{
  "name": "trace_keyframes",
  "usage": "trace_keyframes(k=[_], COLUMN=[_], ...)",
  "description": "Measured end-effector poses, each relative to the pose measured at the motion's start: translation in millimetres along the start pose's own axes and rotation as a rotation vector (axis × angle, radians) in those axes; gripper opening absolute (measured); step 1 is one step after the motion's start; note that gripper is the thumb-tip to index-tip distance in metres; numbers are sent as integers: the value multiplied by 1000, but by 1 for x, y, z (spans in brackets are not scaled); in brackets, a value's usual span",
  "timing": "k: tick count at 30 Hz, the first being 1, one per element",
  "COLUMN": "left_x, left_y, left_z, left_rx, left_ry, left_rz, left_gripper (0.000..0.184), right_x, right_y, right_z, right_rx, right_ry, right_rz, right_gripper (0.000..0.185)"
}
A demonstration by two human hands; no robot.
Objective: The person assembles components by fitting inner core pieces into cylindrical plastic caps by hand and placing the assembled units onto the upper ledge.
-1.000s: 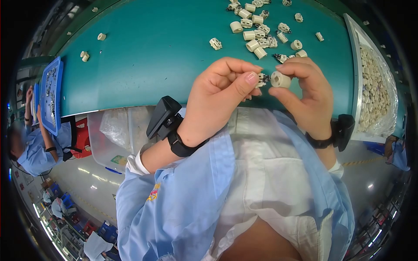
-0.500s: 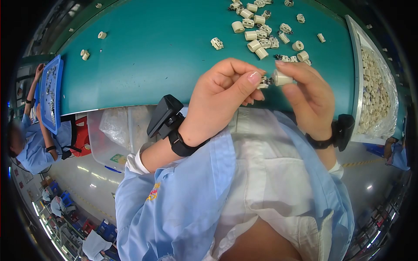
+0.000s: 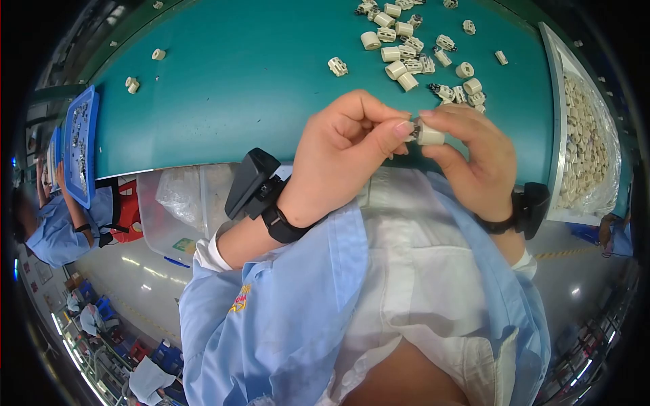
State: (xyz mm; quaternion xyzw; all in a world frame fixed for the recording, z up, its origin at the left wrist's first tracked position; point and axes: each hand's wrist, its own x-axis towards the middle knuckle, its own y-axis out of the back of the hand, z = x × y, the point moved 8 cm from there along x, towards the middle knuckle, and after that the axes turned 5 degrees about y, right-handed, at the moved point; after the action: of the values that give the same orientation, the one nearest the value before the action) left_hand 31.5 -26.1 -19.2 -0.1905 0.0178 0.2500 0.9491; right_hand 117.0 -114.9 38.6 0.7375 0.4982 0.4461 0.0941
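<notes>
My left hand pinches a small cream slotted plastic insert between thumb and forefinger; its far part is hidden behind the fingers. A cream cylindrical cap sits between the thumb and fingers of my right hand. The cap's open side faces the insert, and the two parts meet or overlap at the rim; how deep the insert goes inside cannot be seen. Both hands are above the near edge of the green work surface.
Loose cream caps and slotted inserts lie beyond my hands. At right stands a tray lined with plastic, full of cream parts. A blue tray is at far left beside another person. A clear bin stands below.
My right hand has moved left with the cap, closing the gap to the insert. More of the insert is now covered. My left hand has hardly moved.
</notes>
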Motion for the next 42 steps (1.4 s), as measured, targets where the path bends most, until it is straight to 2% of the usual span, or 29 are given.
trace_keyframes(k=[1, 4, 7, 13, 16, 22, 25, 28, 29, 31, 32, 33, 35, 36, 38, 41, 42], left_x=[-1, -3, -3, 4, 4, 26, 48, 84, 92, 126, 143, 158, 191, 200, 211, 243, 249], left_y=[-1, -2, -3, -2, -8, -1, 5, 30, 40, 77, 98, 120, 174, 198, 233, 264, 260], left_z=[0, 5, 3, 2, -4, -1, 21, 51, 70, 89, 100, 111, 127, 134, 141, 130, 128], left_rx=[-4, 243, 210, -20, -149, -132, -2, 439, 742, 896, 1046, 1198, 1320, 1310, 1364, 1415, 1565], left_ry=[-17, -103, -19, -70, -82, -30, -88, -244, -269, -393, -475, -560, -615, -553, -575, -284, -352], left_rz=[-1, -10, -62, -70, -135, -134, -128, 14, 107, 278, 387, 518, 810, 910, 1128, 923, 870], left_gripper=[10, 9, 8, 16, 20, 22, 23, 28, 32, 34, 37, 40, 43, 47, 45, 34, 22], right_x=[-1, 1, -3, -2, 2, 25, 52, 91, 104, 133, 152, 167, 194, 207, 228, 259, 267], right_y=[1, -2, -4, -5, -11, -4, 6, 27, 34, 41, 47, 50, 53, 54, 53, 51, 50], right_z=[0, -7, 1, 11, 14, 18, 22, 49, 70, 116, 129, 149, 197, 222, 266, 318, 336], right_rx=[2, -100, 35, 169, 144, 4, -46, -105, -92, -69, -332, -365, -415, -441, -452, -644, -702], right_ry=[5, 112, 35, -150, -104, -73, -31, -74, -139, -315, -224, -192, -247, -278, -307, -381, -400], right_rz=[16, -45, -44, 38, -57, -45, -25, 27, 34, -11, -77, -65, -123, -150, -175, -286, -303], right_gripper=[27, 28, 30, 28, 26, 24, 21, 18, 20, 23, 27, 32, 34, 35, 39, 34, 32])
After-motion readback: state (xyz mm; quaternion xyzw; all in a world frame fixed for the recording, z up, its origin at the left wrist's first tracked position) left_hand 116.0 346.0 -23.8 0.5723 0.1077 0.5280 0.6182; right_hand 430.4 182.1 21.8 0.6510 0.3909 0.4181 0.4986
